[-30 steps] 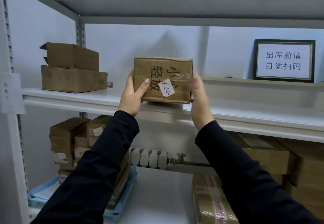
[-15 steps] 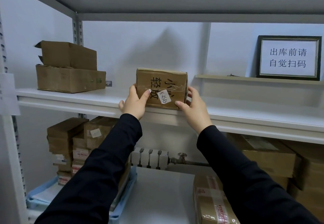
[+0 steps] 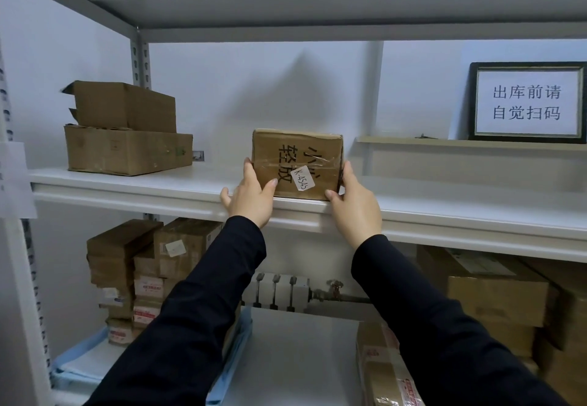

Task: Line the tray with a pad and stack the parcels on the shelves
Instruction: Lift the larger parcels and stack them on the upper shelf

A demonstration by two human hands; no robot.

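Parcel (image 3: 297, 164) upright on shelf (image 3: 127, 183) front edge, btwn both hands. L hand (image 3: 251, 197) grips its 9 o'clock side, R hand (image 3: 354, 205) its 3 o'clock side.

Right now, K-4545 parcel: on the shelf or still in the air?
On the shelf. The parcel has its bottom edge on the shelf, left hand and right hand at its sides.

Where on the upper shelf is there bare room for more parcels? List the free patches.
Bare shelf lies between the stacked boxes at left and the K-4545 parcel, and again right of that parcel, below the framed sign. The lower shelf is crowded with parcel stacks on both sides.
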